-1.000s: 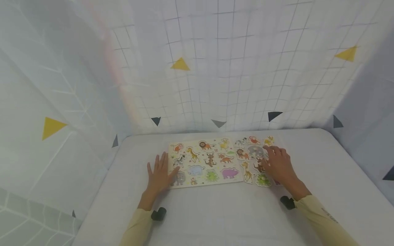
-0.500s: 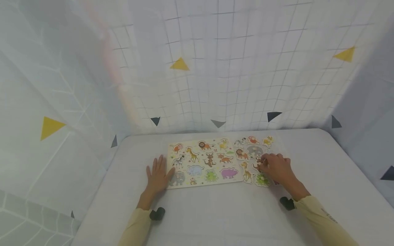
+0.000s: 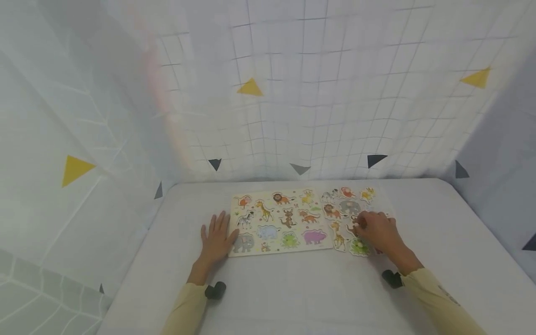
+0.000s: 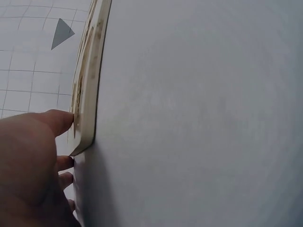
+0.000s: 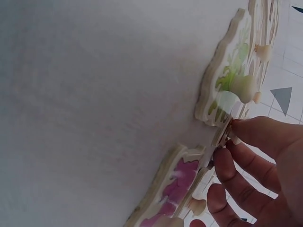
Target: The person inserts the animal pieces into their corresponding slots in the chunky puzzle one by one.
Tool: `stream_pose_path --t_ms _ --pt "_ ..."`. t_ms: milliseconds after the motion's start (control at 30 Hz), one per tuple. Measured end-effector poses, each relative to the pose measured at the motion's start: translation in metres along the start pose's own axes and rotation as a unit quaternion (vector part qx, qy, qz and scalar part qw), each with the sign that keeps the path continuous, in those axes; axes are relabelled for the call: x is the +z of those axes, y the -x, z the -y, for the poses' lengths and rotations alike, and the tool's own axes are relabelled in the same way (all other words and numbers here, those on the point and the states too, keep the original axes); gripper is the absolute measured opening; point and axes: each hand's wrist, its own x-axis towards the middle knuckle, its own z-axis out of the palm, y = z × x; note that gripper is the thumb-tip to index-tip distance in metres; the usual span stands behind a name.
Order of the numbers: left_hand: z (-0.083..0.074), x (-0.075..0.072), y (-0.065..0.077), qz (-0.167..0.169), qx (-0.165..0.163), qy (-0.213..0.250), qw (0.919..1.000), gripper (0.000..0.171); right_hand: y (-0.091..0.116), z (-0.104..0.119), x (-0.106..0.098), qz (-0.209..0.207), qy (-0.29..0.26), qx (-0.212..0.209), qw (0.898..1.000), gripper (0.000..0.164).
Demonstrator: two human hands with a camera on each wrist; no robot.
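Note:
A wooden animal puzzle board point(image 3: 272, 246) lies flat on the table. My left hand point(image 3: 216, 239) rests at its left edge, fingers straight on the table and thumb over the corner; in the left wrist view the thumb touches the board's rim point(image 4: 87, 125). My right hand point(image 3: 380, 232) pinches the brown kangaroo puzzle piece point(image 3: 351, 228) among the loose pieces right of the board. The fingers partly cover it. Close by lie a green frog piece point(image 5: 234, 78) with a knob and a purple hippo piece point(image 5: 177, 182).
Loose giraffe point(image 3: 338, 237), lion point(image 3: 332, 211), elephant point(image 3: 349, 207), zebra point(image 3: 329, 195), monkey point(image 3: 347, 192) and yellow animal point(image 3: 368, 194) pieces crowd the board's right side. A white cloth with a grid pattern point(image 3: 284, 116) hangs behind the white table point(image 3: 284, 293).
My right hand has shifted slightly from over the pieces and its thumb and fingers have closed on the kangaroo piece. The left hand stays at the board's edge.

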Motion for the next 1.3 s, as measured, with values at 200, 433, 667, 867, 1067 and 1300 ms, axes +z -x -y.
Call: stream_pose_path --t_ms 200,433,667,867,1067,1300 --pt "0.003 -0.001 -0.003 0.010 -0.003 0.004 0.9999 0.068 0.004 0.006 -0.005 -0.002 0.004 -0.008 1.000 0.021" --pt "0.008 -0.001 -0.004 0.012 0.009 -0.015 0.9998 0.066 0.006 0.007 -0.005 -0.030 0.005 -0.013 0.999 0.019" --pt "0.010 -0.002 -0.002 -0.001 0.017 -0.017 0.9997 0.065 0.004 0.007 -0.006 -0.042 -0.001 -0.020 0.999 0.021" --pt "0.013 0.002 -0.002 0.003 0.016 -0.024 0.9996 0.066 0.002 0.017 -0.013 -0.050 -0.012 -0.016 0.999 0.019" --pt "0.014 0.002 -0.002 0.010 0.013 -0.020 0.9997 0.068 -0.005 0.037 -0.015 -0.053 -0.026 -0.028 0.998 0.013" --pt "0.013 0.000 -0.002 0.014 0.016 -0.016 0.9997 0.069 -0.018 0.060 -0.009 -0.042 -0.030 -0.052 0.997 0.017"
